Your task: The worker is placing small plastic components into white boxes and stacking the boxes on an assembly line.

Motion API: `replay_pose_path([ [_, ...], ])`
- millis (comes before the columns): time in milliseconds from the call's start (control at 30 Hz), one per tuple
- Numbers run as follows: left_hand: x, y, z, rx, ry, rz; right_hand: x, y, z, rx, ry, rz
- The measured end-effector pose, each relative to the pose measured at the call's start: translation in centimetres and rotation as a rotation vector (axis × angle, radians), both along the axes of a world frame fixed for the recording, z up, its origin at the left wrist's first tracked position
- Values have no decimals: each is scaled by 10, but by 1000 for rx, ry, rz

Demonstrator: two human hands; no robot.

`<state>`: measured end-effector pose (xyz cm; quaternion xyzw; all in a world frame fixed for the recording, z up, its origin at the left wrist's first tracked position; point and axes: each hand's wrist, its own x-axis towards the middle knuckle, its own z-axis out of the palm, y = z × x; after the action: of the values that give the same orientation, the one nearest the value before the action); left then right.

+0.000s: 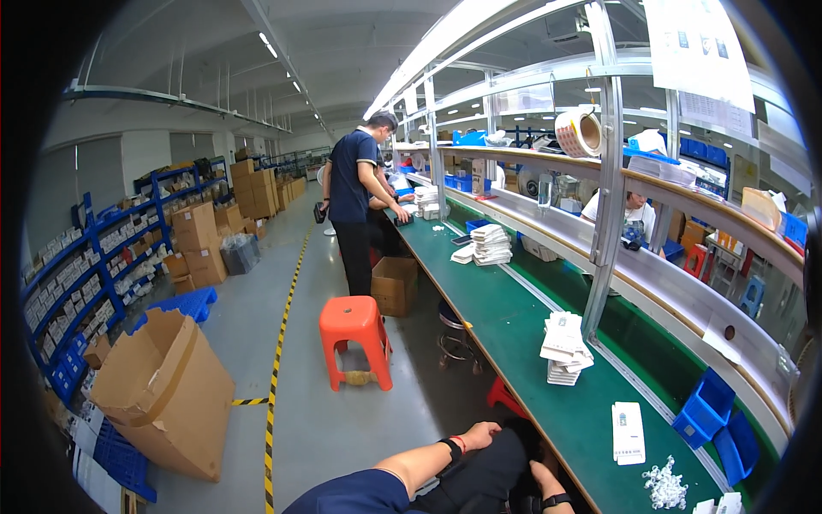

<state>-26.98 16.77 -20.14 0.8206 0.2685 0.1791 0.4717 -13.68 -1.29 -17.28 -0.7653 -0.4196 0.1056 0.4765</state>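
Resting left hand on black-clothed knee, seemingly for support, and right hand beside long green-topped bench (cannot tell either grip), with flat white rectangular cartons lying on it near small white plastic-looking pieces, presumably for ready reach.

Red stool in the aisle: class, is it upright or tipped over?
Upright: the red stool has its seat on top and its legs down on the grey floor.

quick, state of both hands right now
Left hand: resting on the dark trouser leg, fingers bent, nothing visible in it; open or closed cannot be told.
Right hand: fingers hidden, cannot tell.
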Motion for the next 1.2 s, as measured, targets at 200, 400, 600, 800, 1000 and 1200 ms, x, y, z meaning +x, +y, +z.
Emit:
replay_pose_path([
  [200, 34, -11, 36, 171, -111, 69, 5, 7, -33, -50, 22, 55],
  [400, 28, -7, 51, 168, -41, -228, 27, -11, -50, -133, 20, 110],
  [600, -38, -11, 35, -181, 129, -543, 1, -37, 5, -244, 619, 254],
  [800, -34, -19, 27, -174, 129, -632, 2, -55, 14, -172, 285, 577],
  [1000, -20, 0, 39, 235, 173, -691, 18, -111, -12, -563, -74, 617],
  [1200, -19, -1, 90, 311, 106, -629, 35, -153, -29, -539, 82, 357],
])
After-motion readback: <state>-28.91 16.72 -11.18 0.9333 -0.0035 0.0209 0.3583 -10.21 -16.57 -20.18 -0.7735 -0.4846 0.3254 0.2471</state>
